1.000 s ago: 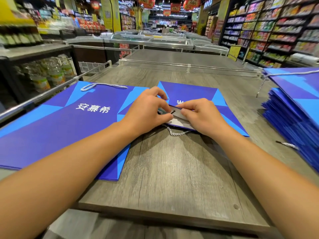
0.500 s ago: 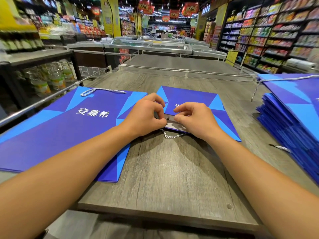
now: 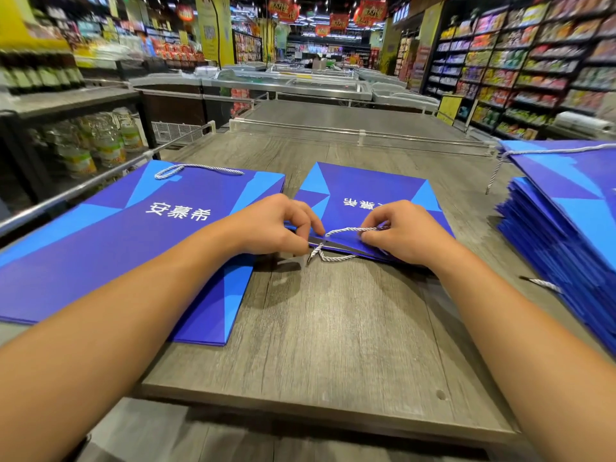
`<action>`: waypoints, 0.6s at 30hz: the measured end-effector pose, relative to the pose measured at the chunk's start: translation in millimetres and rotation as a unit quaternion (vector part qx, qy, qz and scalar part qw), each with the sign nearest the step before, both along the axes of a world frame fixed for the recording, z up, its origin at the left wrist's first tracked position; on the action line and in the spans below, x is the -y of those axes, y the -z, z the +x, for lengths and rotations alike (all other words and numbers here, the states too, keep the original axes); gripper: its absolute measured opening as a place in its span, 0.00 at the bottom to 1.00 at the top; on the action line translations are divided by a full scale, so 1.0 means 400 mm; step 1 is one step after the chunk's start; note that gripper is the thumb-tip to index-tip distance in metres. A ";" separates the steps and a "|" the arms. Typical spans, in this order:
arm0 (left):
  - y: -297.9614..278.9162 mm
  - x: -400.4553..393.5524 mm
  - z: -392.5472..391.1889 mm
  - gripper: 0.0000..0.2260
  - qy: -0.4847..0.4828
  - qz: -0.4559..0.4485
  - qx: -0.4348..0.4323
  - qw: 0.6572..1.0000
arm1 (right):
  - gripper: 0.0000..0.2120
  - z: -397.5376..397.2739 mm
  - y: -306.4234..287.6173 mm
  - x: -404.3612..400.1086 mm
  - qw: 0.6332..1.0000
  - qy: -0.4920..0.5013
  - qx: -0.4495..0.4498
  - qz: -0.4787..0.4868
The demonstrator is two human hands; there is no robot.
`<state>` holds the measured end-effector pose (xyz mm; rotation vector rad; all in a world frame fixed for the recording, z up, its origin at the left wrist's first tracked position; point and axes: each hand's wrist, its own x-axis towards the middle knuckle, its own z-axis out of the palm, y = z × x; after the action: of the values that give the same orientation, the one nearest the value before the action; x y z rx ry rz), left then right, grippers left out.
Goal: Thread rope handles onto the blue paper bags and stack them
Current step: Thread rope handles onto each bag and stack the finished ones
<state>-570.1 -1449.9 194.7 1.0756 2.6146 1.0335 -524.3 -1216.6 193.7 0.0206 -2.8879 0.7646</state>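
- Rope (image 3: 343, 231): loops across the near edge of the middle bag (image 3: 373, 191), flat on the table (image 3: 333, 328).
- Right hand (image 3: 405, 233): pinches the rope.
- Left hand (image 3: 276, 228): fingers curled, pinching the bag's edge.
- Finished bag (image 3: 116, 235) left; stack (image 3: 573, 221) right.

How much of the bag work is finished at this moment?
Done: the left bag already has its rope handle. In hand: both hands, left and right, pinch a rope at the middle bag. Left: the stack on the right.
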 end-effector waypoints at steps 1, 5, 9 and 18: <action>0.000 0.001 0.000 0.05 -0.006 0.008 0.011 1.000 | 0.04 -0.003 0.002 0.000 1.000 -0.001 -0.008 -0.002; 0.017 -0.028 -0.002 0.05 -0.100 0.031 -0.072 0.992 | 0.08 -0.009 0.003 0.000 0.998 -0.011 -0.057 -0.035; 0.033 -0.052 -0.014 0.24 -0.084 -0.138 -0.137 0.977 | 0.08 -0.008 -0.005 0.015 0.983 -0.031 -0.135 -0.120; 0.029 -0.044 -0.012 0.21 -0.064 -0.139 -0.121 0.981 | 0.07 -0.014 -0.013 -0.018 0.957 0.040 -0.197 -0.210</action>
<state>-574.8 -1432.4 183.0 1.0363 2.9409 0.5588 -530.0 -1209.5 198.9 0.0051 -2.2937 1.1881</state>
